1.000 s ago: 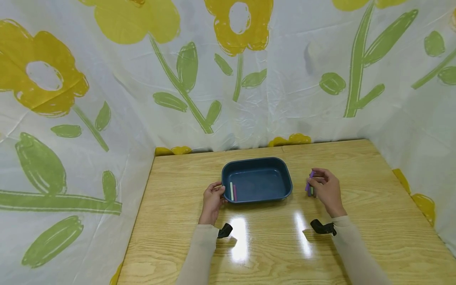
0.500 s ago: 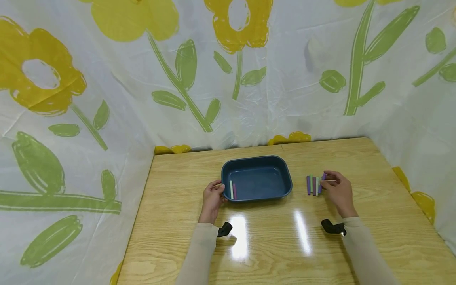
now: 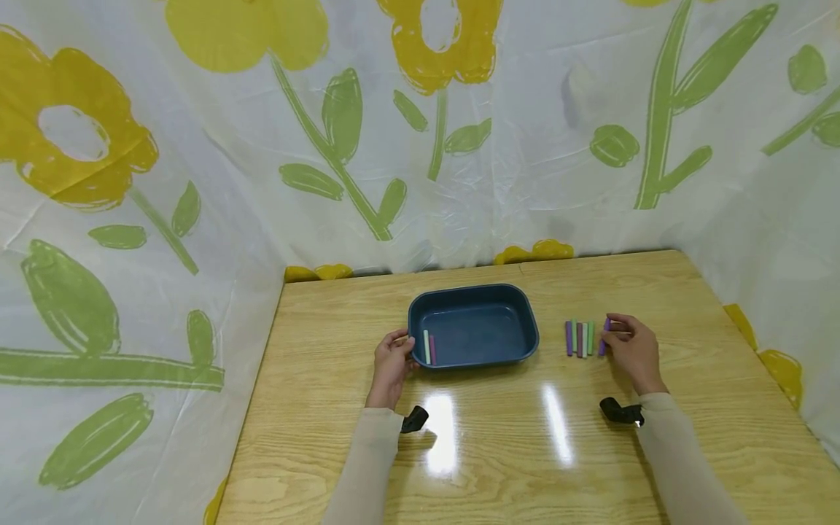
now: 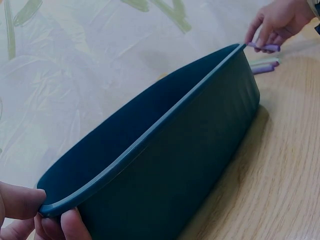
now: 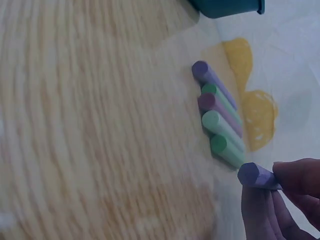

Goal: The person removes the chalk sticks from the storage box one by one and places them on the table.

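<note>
My right hand (image 3: 635,354) pinches a purple chalk stick (image 3: 604,337) between thumb and fingers, just right of a row of chalk. In the right wrist view this chalk (image 5: 257,176) points its blunt end at the camera. Lying side by side on the table are a purple chalk (image 5: 215,82), a maroon chalk (image 5: 220,114) and several green ones, among them a pale green chalk (image 5: 222,130). My left hand (image 3: 391,368) grips the rim of a dark blue rectangular tub (image 3: 482,362) at its near left corner. Inside the tub's left end lie a whitish chalk (image 3: 426,347) and a pinkish-purple chalk (image 3: 432,350).
The wooden table (image 3: 499,452) carries everything and shows glare near its front. A flowered white sheet (image 3: 525,160) hangs behind the table and along both sides. Bare wood lies between the tub and the chalk row.
My right hand has moved right with the purple chalk, from over the left end of the row to beyond its right end, uncovering the row. My left hand keeps its grip on the tub.
</note>
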Demonstrator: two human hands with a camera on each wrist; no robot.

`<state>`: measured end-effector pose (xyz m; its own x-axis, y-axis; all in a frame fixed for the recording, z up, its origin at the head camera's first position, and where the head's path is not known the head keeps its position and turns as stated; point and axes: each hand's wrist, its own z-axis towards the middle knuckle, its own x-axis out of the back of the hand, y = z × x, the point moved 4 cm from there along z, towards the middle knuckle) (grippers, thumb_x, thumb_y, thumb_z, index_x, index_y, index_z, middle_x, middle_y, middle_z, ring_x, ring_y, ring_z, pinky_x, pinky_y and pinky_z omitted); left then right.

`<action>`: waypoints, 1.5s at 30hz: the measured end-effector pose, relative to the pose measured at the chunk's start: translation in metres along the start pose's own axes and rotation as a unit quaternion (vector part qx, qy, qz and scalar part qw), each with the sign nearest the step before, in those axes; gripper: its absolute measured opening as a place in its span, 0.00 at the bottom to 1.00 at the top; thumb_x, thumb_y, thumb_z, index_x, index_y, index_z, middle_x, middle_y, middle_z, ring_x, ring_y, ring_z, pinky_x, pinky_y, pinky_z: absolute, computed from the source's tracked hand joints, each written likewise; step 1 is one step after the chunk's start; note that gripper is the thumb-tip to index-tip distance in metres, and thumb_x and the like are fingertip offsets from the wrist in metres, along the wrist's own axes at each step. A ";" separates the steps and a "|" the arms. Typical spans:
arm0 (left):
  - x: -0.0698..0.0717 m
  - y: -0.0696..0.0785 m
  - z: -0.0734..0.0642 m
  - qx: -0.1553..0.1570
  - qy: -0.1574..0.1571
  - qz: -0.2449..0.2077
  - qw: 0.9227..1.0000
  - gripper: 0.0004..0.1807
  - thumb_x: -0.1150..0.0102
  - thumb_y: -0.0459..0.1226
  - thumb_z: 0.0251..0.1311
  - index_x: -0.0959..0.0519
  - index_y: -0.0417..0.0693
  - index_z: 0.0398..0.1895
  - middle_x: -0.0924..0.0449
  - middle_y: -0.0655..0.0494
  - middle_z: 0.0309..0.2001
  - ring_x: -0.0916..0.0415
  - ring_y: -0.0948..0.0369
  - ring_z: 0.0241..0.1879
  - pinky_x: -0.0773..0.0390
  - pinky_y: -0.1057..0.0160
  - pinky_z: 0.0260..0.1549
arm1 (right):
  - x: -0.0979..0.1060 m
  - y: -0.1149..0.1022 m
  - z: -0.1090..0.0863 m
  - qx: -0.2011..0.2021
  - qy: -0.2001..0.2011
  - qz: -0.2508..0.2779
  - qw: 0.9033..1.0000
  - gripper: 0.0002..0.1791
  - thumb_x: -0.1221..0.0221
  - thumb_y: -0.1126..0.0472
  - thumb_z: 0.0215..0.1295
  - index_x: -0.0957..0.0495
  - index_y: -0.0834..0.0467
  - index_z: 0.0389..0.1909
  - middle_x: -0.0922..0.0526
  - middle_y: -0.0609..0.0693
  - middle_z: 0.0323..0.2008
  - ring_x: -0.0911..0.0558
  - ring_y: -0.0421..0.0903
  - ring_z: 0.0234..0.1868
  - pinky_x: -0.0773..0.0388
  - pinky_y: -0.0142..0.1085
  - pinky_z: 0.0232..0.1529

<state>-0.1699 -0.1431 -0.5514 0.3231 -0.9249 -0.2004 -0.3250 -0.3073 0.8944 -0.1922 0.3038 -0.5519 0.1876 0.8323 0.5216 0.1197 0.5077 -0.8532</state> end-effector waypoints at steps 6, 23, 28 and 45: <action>-0.001 0.001 -0.001 0.004 0.000 0.002 1.000 0.16 0.43 0.29 0.76 0.27 0.36 0.63 0.26 0.54 0.41 0.26 0.61 0.31 0.24 0.66 0.28 | -0.002 0.004 0.005 -0.001 0.004 -0.021 1.000 0.22 0.38 0.68 0.75 0.25 0.70 0.66 0.19 0.72 0.55 0.30 0.18 0.34 0.29 0.17 0.35; 0.000 0.002 -0.002 0.003 0.001 0.005 1.000 0.17 0.43 0.29 0.76 0.27 0.35 0.64 0.26 0.55 0.41 0.26 0.61 0.31 0.23 0.67 0.28 | -0.003 0.004 0.006 0.006 0.028 -0.019 0.999 0.20 0.40 0.68 0.74 0.22 0.70 0.65 0.17 0.71 0.56 0.30 0.16 0.35 0.30 0.15 0.38; -0.001 0.002 -0.001 0.002 0.001 0.005 1.000 0.17 0.43 0.29 0.76 0.27 0.35 0.64 0.26 0.54 0.41 0.26 0.61 0.31 0.23 0.67 0.28 | -0.006 -0.006 0.004 0.012 0.026 0.010 1.000 0.20 0.40 0.68 0.75 0.22 0.70 0.64 0.18 0.70 0.56 0.28 0.19 0.37 0.28 0.15 0.39; -0.001 0.001 -0.002 0.002 0.002 0.006 1.000 0.17 0.43 0.29 0.76 0.27 0.36 0.64 0.25 0.54 0.42 0.26 0.60 0.32 0.23 0.67 0.28 | -0.042 -0.072 -0.004 0.109 0.004 0.110 0.988 0.17 0.41 0.75 0.73 0.22 0.74 0.60 0.19 0.71 0.51 0.18 0.31 0.39 0.20 0.22 0.39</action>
<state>-0.1691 -0.1422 -0.5494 0.3228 -0.9276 -0.1879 -0.3328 -0.2970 0.8950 -0.2046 0.2313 -0.5118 0.1940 0.9262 0.3233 -0.1378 0.3520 -0.9258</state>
